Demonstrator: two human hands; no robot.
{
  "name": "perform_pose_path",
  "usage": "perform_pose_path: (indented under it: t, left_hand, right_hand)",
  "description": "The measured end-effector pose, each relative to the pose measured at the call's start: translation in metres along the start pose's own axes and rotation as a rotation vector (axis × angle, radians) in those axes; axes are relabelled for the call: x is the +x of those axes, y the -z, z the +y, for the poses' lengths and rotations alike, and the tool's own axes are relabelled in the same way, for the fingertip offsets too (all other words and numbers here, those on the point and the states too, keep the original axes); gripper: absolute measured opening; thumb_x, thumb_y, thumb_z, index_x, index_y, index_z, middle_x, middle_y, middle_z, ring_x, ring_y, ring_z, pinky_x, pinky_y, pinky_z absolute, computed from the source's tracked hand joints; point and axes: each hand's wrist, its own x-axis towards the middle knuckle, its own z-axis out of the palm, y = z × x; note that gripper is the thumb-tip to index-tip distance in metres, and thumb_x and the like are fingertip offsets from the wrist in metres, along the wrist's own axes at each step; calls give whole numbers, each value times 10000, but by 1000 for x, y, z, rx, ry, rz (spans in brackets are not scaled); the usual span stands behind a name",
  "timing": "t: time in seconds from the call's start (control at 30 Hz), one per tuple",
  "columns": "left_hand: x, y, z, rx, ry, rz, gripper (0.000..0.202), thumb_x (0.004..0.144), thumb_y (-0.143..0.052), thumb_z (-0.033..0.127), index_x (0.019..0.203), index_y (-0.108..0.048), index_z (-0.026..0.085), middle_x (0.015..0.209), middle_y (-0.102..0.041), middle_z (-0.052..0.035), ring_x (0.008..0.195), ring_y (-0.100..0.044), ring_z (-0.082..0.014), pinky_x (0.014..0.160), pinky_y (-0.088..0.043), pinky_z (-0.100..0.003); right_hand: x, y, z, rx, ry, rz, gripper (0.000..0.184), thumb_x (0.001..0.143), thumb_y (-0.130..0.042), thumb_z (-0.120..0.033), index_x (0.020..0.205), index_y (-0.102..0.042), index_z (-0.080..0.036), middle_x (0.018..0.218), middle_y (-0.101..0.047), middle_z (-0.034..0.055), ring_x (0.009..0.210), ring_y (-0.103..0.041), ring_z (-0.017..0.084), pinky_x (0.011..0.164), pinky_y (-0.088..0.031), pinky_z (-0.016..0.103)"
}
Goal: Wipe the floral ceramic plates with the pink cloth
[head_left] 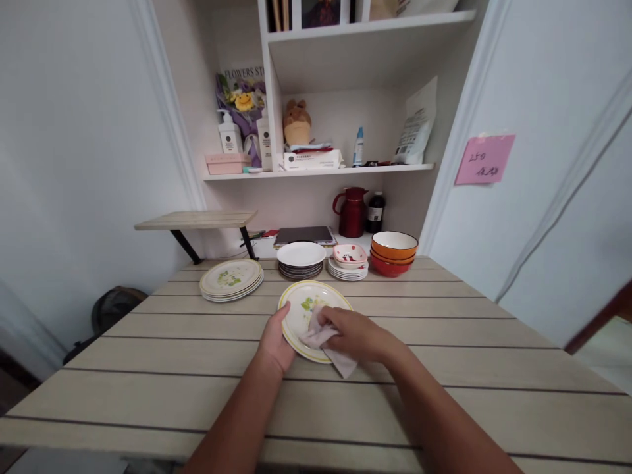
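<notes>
A cream plate point(294, 319) with a yellow rim and a green floral print is tilted up a little above the slatted table. My left hand point(276, 339) grips its left edge, thumb on the upper face and the other fingers hidden underneath. Over the plate's right half, my right hand point(355, 332) is closed on a pale cloth point(320, 334), pressing it against the face of the plate. One corner of the cloth hangs past the plate's lower edge.
Along the table's point(197, 359) back stand a stack of matching plates point(231, 278), a stack topped by a white plate point(301, 253), small dishes point(348, 263) and orange and red bowls point(394, 250). Behind them are a dark red jug point(351, 214) and a raised wooden shelf point(197, 220).
</notes>
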Motion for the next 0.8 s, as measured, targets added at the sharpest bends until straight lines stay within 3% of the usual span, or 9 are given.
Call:
perform_pose_path:
  t: [0.17,0.33,0.57,0.8]
  left_hand:
    - [0,1,1,9,2,26,497,875,-490,297,1289,-517,24,986,-741,-191,879,-707,-311,896,-503,-467]
    - [-3,0,2,18,1,38,482,867,-513,295,1259,-537,14,890,-755,-174,777,-719,-301,856,-521,-464]
    - [-4,-4,2,-2,-23,5,468,874,-495,266,1276,-532,28,1013,-737,-184,907,-701,-305,903,-501,-464]
    - [-3,-3,1,-5,-4,0,493,875,-488,271,1313,-506,45,1094,-712,-191,989,-678,-313,948,-473,-468]
  right_hand:
    - [0,-5,-11,45,88,-25,401,699,-627,-188,1091,-572,-251,1089,-645,32,939,-577,197,751,-386,260]
    - [7,-14,-17,32,67,32,379,759,-583,-192,1131,-566,-261,1118,-592,43,958,-559,193,778,-370,264]
    - [7,-9,-8,-54,-71,87,395,792,-563,-274,1186,-541,-264,1160,-578,67,969,-558,214,747,-348,286]
    - [-2,1,-5,-89,-85,33,303,762,-595,-322,1048,-567,-227,991,-662,69,805,-582,219,618,-307,284]
